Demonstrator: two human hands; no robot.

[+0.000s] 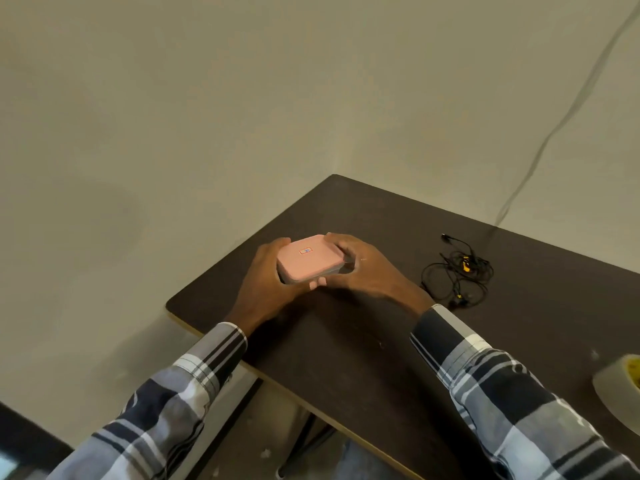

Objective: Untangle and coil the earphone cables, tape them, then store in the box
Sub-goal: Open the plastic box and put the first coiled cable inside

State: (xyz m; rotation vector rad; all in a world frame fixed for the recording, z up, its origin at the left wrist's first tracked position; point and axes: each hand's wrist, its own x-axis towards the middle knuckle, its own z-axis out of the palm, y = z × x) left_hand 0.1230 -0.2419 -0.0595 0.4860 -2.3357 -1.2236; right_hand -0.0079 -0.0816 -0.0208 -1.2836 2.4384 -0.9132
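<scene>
Pink box between both hands — earphone cables well right.

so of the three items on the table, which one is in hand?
The pink box, gripped by both hands, left and right. The earphones and tape roll lie untouched.

I count one pink box, one tangled heap of black earphone cables to its right, one roll of tape at the near right edge, one dark table, and two hands: left hand, right hand.
</scene>
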